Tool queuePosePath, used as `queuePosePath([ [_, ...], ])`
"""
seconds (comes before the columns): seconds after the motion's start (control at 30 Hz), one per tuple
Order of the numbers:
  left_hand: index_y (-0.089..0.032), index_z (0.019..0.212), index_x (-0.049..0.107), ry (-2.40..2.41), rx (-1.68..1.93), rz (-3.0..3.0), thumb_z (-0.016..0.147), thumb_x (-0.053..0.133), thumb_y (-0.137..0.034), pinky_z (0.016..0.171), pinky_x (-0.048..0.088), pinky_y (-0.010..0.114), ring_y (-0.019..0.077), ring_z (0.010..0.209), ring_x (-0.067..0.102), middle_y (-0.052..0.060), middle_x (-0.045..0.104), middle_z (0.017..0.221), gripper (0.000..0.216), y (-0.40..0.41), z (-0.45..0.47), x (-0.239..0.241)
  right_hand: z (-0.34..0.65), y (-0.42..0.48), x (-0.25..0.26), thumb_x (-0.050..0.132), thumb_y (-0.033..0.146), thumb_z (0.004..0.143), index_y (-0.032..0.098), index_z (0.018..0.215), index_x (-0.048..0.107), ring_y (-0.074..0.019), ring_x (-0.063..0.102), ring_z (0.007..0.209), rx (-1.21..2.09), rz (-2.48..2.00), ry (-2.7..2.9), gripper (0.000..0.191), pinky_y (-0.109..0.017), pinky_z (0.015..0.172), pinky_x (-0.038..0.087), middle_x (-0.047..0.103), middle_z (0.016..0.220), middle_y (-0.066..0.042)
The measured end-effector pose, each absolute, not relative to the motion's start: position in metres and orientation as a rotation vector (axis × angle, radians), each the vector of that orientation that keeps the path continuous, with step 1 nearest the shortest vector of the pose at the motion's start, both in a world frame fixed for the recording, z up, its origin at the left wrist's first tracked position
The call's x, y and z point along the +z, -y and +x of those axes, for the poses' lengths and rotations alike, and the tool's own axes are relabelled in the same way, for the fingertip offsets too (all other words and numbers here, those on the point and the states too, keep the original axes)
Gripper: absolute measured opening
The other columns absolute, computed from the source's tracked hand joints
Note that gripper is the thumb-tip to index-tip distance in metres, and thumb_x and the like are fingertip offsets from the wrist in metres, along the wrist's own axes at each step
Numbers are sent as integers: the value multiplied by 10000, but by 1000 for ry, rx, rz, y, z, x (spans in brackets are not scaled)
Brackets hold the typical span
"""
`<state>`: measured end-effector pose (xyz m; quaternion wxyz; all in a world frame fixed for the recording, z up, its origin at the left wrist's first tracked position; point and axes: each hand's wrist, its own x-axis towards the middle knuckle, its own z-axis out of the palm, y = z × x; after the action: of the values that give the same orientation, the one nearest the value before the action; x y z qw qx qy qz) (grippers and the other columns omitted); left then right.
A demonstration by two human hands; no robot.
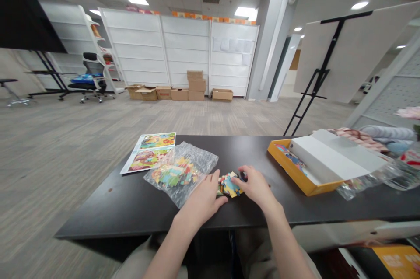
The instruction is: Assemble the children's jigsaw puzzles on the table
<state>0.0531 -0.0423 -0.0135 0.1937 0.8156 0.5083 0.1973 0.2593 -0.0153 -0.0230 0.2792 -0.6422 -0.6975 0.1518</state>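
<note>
A small cluster of colourful joined puzzle pieces (230, 185) lies on the dark table (131, 209) between my hands. My left hand (204, 198) rests flat at its left edge, fingers curled against the pieces. My right hand (254, 185) presses on its right side, fingers bent down onto the pieces. Left of my left hand lies a clear plastic bag (179, 172) holding several loose coloured pieces.
A printed picture sheet (149, 152) lies at the table's far left. An open yellow box (295, 169) with a white lid (331, 156) sits to the right, with more clear plastic (370, 180) beside it. Beyond are an easel, cardboard boxes and an office chair.
</note>
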Motion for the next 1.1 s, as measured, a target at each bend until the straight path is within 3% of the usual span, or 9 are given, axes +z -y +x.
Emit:
queuePosePath([
  [0.13,-124,1466,393,-1478,530,2264,840,689,-246,1091,432,469,346,1351,511,219,544,1438,703,47,51,-12,254,19,-18,644,359,870,182,1103,686,-266,695,924,452,-1734,1934,296,-363,829,507,741,1045,-130],
  [0.3,-136,1455,408,-1407,573,2221,783,738,-249,1108,419,465,337,1356,504,211,537,1446,757,46,52,-15,236,18,-21,676,344,852,211,1090,684,-237,697,884,578,-1689,1933,273,-325,782,511,746,954,-83],
  [0.43,-113,1443,432,-1386,611,2180,707,813,-343,1113,414,489,367,1353,494,228,518,1457,860,47,55,-17,226,19,-22,641,365,885,190,1071,698,-256,663,945,478,-1724,2016,261,-345,823,493,703,1001,-117],
  [0.6,-113,1411,465,-1401,668,2173,746,776,-239,1107,424,479,338,1319,520,202,561,1404,745,47,59,-21,225,21,-21,564,394,941,193,965,714,-256,631,959,382,-1769,2119,252,-345,845,456,657,1018,-125],
  [0.8,-187,1352,502,-1324,751,2196,751,771,-184,1096,440,463,303,1289,546,148,579,1361,657,44,59,-24,230,19,-23,601,443,904,177,882,632,-245,609,953,465,-1682,2136,269,-340,852,443,641,983,-102],
  [1.1,-220,1357,482,-1361,753,2275,737,797,-150,1027,508,457,305,1261,571,128,576,1341,699,48,59,-15,240,22,-15,640,352,864,197,961,584,-183,610,840,811,-1345,2025,191,-306,762,473,670,924,-29],
])
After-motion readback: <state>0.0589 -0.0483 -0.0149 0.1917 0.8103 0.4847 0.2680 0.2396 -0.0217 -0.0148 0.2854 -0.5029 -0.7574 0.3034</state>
